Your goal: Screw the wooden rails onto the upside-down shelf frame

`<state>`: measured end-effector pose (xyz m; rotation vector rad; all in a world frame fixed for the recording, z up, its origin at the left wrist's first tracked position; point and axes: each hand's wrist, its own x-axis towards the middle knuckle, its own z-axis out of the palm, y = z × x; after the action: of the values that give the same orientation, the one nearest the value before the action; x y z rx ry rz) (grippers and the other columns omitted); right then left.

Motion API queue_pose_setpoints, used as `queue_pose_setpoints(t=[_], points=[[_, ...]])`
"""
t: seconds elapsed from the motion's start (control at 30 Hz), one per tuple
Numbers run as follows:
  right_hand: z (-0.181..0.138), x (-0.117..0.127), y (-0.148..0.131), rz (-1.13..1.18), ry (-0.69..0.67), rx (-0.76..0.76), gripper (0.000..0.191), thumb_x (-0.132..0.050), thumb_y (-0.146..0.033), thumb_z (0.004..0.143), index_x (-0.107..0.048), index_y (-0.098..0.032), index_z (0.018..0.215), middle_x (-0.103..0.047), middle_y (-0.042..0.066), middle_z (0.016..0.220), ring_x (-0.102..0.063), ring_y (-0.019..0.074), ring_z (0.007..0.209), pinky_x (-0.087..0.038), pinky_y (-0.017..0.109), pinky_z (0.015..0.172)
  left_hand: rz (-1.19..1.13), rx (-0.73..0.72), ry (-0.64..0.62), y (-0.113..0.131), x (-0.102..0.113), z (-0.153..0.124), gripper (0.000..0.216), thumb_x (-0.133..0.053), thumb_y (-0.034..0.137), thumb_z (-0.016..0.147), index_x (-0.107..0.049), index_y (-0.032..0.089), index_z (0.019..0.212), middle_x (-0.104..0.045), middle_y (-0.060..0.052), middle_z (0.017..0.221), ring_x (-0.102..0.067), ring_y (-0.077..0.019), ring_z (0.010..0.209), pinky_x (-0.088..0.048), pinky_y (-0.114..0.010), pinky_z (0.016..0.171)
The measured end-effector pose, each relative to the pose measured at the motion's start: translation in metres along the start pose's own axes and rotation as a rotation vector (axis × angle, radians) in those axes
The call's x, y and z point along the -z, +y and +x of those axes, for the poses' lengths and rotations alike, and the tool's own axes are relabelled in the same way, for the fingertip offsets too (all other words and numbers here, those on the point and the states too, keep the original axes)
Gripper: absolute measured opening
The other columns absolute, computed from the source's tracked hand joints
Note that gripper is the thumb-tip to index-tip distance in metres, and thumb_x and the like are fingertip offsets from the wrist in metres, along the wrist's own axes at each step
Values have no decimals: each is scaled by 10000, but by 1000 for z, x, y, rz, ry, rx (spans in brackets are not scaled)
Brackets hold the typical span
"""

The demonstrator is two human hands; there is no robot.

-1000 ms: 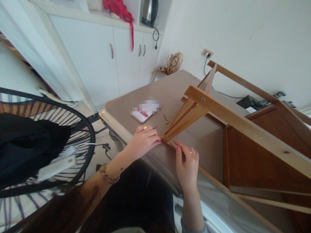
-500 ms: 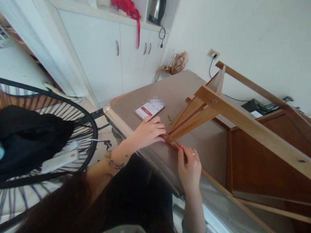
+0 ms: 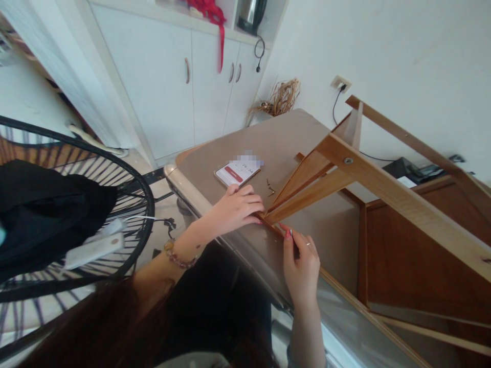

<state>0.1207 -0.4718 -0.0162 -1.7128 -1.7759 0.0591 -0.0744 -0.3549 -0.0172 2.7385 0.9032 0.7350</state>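
A wooden frame (image 3: pixel 378 186) of slats and beams stands tilted on the table. At its near lower corner, my left hand (image 3: pixel 240 207) is closed over the end of a wooden strip (image 3: pixel 271 224), fingers bent around its edge. Just to the right, my right hand (image 3: pixel 301 258) pinches thumb and forefinger together close to the same strip. What lies between those fingertips is too small to make out. Several small brass-coloured screws (image 3: pixel 270 188) lie beyond the left hand, next to a slat. A phone (image 3: pixel 237 173) with a lit screen rests past my left knuckles.
The table (image 3: pixel 215 158) has a brown top with a covered near edge. Brown wooden panels (image 3: pixel 422 250) lie at the right. To the left stands a black corded chair (image 3: pixel 148 204) holding dark cloth and a white device (image 3: pixel 95 250). White cabinets (image 3: pixel 153 87) stand behind.
The upper part of the wooden frame has shifted slightly to the right. Both hands keep nearly the same hold, and the camera view has moved a little.
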Motion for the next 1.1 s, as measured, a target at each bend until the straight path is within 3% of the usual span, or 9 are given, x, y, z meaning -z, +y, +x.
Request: queue_pose_setpoints(t=[0.3,0.7,0.93,1.1], points=[[-3,3,0,70,61,-61,266,-453,-295,980,-663,-223,1128,-605,0,722,-514,157,765,-399,268,727,-27,-3,53,-1,-5,-4,278,-480,475,896,-617,255,996,-675,22,1043,-466,-168,1029,-189,-343,839],[-4,4,-2,50,0,-67,286,-433,-304,987,-660,-223,1141,-602,-4,721,-511,158,741,-377,264,704,-187,-27,-27,-4,-12,2,352,-427,495,908,-650,223,916,-703,10,988,-447,-176,1029,-203,-343,858],[-7,6,-4,67,-8,-73,289,-433,-320,984,-660,-231,1140,-582,-10,698,-504,155,729,-373,264,696,-177,-46,-10,-4,-10,2,341,-463,494,900,-650,210,875,-695,13,948,-452,-156,989,-201,-337,860],[2,11,0,235,-11,-217,303,-405,-386,986,-649,-229,1071,-606,-2,760,-557,149,780,-404,285,759,-130,-50,23,-3,-7,3,304,-490,481,892,-661,229,890,-705,16,934,-464,-168,987,-166,-354,845]])
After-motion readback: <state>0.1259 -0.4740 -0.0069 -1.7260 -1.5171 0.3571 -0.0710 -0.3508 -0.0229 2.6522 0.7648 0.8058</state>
